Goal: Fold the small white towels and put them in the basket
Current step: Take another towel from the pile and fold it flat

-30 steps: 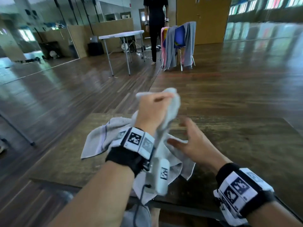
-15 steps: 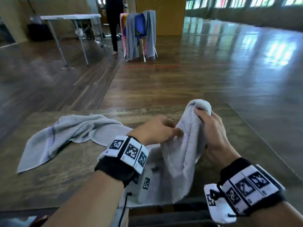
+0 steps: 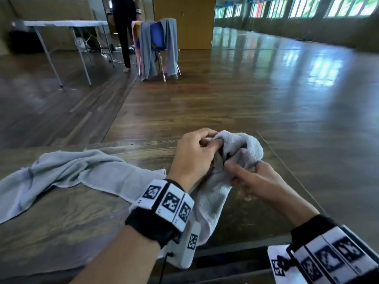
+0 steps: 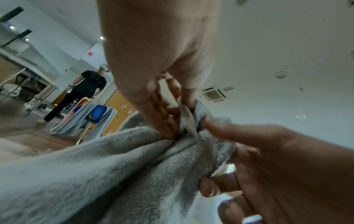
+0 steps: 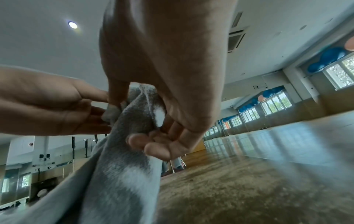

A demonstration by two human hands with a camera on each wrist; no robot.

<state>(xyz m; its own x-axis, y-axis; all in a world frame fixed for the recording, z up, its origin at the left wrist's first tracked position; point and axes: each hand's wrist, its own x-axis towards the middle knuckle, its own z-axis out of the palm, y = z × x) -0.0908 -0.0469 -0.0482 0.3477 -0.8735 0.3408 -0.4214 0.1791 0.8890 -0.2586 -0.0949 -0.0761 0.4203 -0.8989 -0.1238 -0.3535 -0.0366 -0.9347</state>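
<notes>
A small white-grey towel (image 3: 244, 147) is bunched up above the far right part of the wooden table (image 3: 71, 228), its lower end trailing down to the table top. My left hand (image 3: 213, 143) pinches a hemmed edge at the top of the bunch; the left wrist view shows those fingertips (image 4: 172, 130) on the hem of the towel (image 4: 114, 174). My right hand (image 3: 240, 177) grips the towel from the right, thumb and curled fingers (image 5: 153, 145) round the cloth (image 5: 122, 174). A second towel (image 3: 71, 171) lies crumpled and spread on the table's left. No basket is in view.
The table's right edge (image 3: 287, 177) runs just beside my right hand, with wooden floor beyond. Far back stand a person in black (image 3: 124, 33), a blue chair (image 3: 158, 48) draped with grey and pink cloths, and a folding table (image 3: 61, 24).
My right hand, open a second ago, took hold of the towel. Both hands carried it rightward toward the table's far right corner, and my left fingers shifted up to its top edge.
</notes>
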